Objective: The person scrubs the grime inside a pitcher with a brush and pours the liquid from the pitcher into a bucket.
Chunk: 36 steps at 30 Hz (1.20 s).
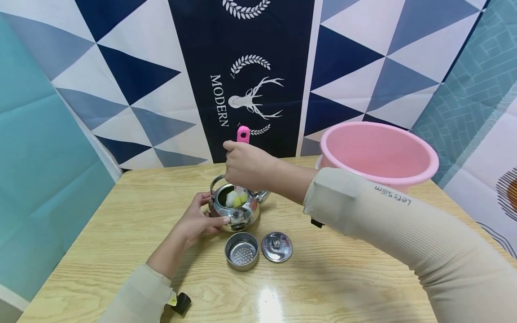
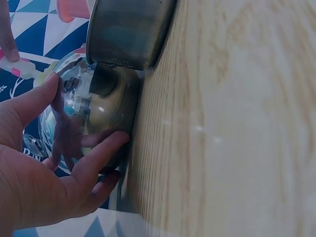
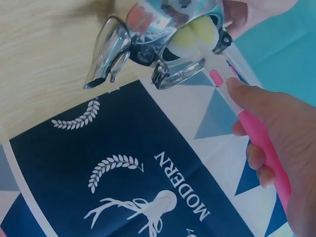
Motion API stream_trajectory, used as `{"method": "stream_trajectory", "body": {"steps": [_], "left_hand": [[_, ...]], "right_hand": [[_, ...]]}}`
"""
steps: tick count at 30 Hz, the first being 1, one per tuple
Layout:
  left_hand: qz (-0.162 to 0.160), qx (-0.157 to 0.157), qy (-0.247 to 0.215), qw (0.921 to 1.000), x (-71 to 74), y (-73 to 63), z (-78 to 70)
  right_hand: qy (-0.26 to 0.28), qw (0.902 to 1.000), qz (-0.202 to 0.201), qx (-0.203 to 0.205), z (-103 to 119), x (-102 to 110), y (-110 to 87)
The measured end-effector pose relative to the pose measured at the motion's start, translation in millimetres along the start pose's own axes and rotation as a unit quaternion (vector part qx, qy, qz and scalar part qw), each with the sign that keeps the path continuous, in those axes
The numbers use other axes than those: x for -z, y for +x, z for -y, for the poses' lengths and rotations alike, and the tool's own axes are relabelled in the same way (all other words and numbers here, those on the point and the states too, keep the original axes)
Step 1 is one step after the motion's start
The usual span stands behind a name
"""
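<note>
A shiny steel teapot (image 1: 239, 217) stands without its lid on the wooden table, its spout toward the right. My left hand (image 1: 196, 218) holds the pot's left side, thumb near the front and fingers around the body. Above the opening, my right hand (image 1: 251, 167) grips the pink handle of a sponge brush (image 3: 264, 148). The brush's yellow and white sponge head (image 1: 237, 198) sits inside the mouth of the pot. The pot's arched handle (image 3: 183, 75) is tipped to the far side, partly hidden by the right hand in the head view.
Close in front of the pot are a steel strainer cup (image 1: 241, 264) with a perforated bottom and a round knobbed lid (image 1: 277, 252). A large pink basin (image 1: 379, 150) stands at the back right. Patterned cloth (image 1: 149, 89) hangs behind the table (image 1: 323, 278).
</note>
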State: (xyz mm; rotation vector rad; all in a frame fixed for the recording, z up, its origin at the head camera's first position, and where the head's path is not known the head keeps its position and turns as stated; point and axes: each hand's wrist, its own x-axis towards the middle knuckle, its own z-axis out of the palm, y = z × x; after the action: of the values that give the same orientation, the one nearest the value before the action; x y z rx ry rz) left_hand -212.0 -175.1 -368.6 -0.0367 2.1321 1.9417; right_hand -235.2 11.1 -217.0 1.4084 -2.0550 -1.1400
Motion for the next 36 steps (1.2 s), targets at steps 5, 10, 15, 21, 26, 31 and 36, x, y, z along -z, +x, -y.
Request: {"method": "stream_trajectory", "body": {"steps": [5, 10, 15, 21, 26, 31, 36], "left_hand": [[0.005, 0.001, -0.005, 1.0, -0.4, 0.4, -0.6], [0.008, 0.001, -0.006, 1.0, 0.6, -0.1, -0.9], [0.012, 0.0, -0.009, 0.9999, 1.1, -1.0, -1.5], [0.016, -0.001, -0.018, 0.9997, 1.7, 0.0, -0.6], [0.013, 0.0, -0.023, 0.9997, 1.7, 1.2, 1.3], [0.012, 0.002, -0.019, 0.9997, 1.4, 0.6, -0.1], [0.013, 0.001, -0.01, 0.9999, 2.2, 0.2, -1.0]], "right_hand": [[0.026, 0.9996, -0.007, -0.003, 1.4, 1.4, 2.9], [0.026, 0.9994, -0.02, -0.009, 5.3, 3.2, 9.5], [0.009, 0.9993, -0.026, -0.027, 8.9, 2.0, 14.2], [-0.006, 0.9989, -0.009, -0.045, 10.4, -2.8, 16.6], [-0.011, 0.9979, -0.025, -0.059, 8.3, -11.5, 16.3], [-0.027, 0.9972, -0.034, -0.06, 6.9, -15.7, 13.0], [-0.035, 0.9981, -0.012, -0.049, 5.5, -13.1, 8.7]]}}
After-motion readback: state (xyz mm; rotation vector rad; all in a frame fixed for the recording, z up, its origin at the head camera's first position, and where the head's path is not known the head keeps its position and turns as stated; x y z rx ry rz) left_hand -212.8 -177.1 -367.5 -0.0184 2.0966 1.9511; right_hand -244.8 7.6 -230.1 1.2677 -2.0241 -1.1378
